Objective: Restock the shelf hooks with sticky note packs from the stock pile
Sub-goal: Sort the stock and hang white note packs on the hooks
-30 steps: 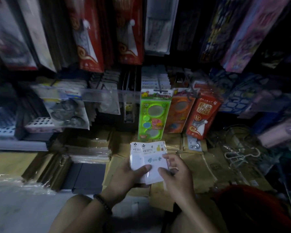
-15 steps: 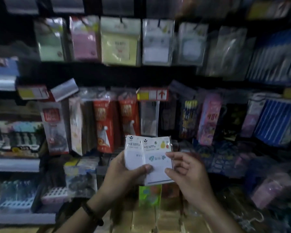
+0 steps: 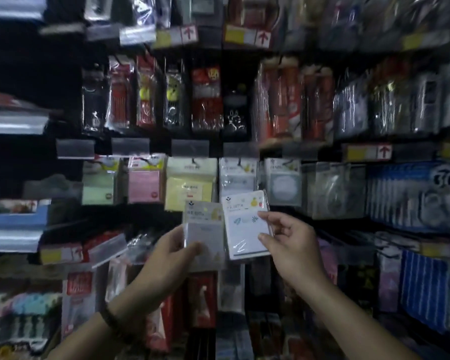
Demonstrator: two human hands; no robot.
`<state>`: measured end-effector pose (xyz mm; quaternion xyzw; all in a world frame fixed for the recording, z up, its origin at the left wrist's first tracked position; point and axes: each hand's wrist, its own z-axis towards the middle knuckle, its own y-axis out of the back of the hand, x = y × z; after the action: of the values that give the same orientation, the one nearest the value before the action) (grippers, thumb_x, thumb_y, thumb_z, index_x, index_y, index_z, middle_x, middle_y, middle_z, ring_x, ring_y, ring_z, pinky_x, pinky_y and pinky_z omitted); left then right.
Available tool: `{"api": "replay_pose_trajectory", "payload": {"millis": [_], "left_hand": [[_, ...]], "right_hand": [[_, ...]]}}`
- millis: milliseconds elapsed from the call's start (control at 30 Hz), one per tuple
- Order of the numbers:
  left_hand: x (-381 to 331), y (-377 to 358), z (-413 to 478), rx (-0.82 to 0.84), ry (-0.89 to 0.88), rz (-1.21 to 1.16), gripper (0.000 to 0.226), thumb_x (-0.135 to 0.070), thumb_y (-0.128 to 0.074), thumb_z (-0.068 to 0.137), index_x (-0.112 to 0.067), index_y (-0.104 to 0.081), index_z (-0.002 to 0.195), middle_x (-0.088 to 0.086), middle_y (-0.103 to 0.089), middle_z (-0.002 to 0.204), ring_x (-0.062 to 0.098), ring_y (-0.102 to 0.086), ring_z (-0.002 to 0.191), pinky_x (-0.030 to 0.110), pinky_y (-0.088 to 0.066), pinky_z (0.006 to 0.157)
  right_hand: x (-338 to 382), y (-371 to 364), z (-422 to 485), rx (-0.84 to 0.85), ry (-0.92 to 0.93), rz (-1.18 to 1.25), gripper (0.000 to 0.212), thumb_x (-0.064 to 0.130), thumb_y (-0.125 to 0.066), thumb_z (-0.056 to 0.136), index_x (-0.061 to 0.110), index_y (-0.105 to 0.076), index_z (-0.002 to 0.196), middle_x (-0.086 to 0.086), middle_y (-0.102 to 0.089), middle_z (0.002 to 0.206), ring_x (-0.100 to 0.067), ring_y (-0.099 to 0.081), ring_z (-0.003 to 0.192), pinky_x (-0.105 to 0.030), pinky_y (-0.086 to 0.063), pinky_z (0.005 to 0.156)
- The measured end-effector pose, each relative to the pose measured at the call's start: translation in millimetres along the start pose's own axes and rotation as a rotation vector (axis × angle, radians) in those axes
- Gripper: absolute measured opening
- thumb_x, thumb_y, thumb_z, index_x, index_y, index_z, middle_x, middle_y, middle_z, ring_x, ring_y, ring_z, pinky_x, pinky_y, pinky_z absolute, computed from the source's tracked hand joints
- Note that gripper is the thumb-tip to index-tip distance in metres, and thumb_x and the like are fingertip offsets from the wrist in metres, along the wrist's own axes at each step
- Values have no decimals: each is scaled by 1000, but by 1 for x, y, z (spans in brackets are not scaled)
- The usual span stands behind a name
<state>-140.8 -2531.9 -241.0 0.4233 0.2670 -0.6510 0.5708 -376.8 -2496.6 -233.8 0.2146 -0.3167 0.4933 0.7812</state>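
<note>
Sticky note packs point(image 3: 203, 229) point(image 3: 246, 229) in both hands point(image 3: 164, 258) point(image 3: 294, 245)

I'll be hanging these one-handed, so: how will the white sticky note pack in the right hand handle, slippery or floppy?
Probably a bit slippery: the sticky note pack, pinched by the right hand, has glossy film catching glare. Likely stiff, since it shows no sag though held at one edge. Its thin header above the pad may bend when hung.
</note>
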Motion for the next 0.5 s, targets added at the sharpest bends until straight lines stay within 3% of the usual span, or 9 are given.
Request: {"api": "replay_pose_trajectory", "payload": {"millis": [100,167,367,500], "left_hand": [[-13,13,17,-61,-3,3,30,-3,-63,101,-21,-68,125,1,-80,115,23,-79,102,49,-66,85],[-18,21,27,-93,-19,-9,32,-8,-65,101,-22,-65,130,4,-78,121,25,-79,105,53,-66,84],[-33,29,48,-167,-87,-14,40,-11,-65,100,-25,-57,136,2,-73,122,14,-78,100,32,-66,72],[-36,27,58,-160,-98,-4,37,-12,-66,99,-30,-58,130,1,-73,122,14,-79,99,32,-66,73]], "right_hand": [[1,-7,30,-56,31,-10,44,-6,-75,91,31,-78,114,19,-76,113,1,-72,105,-26,-60,97],[0,-15,46,-72,67,-12,46,-4,-74,92,35,-77,115,23,-75,116,6,-69,110,-23,-57,102],[5,-39,75,-118,171,100,47,-8,-70,95,30,-74,121,16,-74,126,5,-66,121,-21,-54,105],[4,-45,84,-161,137,101,47,-7,-69,95,32,-74,121,15,-71,132,6,-64,123,-17,-54,102]]}}
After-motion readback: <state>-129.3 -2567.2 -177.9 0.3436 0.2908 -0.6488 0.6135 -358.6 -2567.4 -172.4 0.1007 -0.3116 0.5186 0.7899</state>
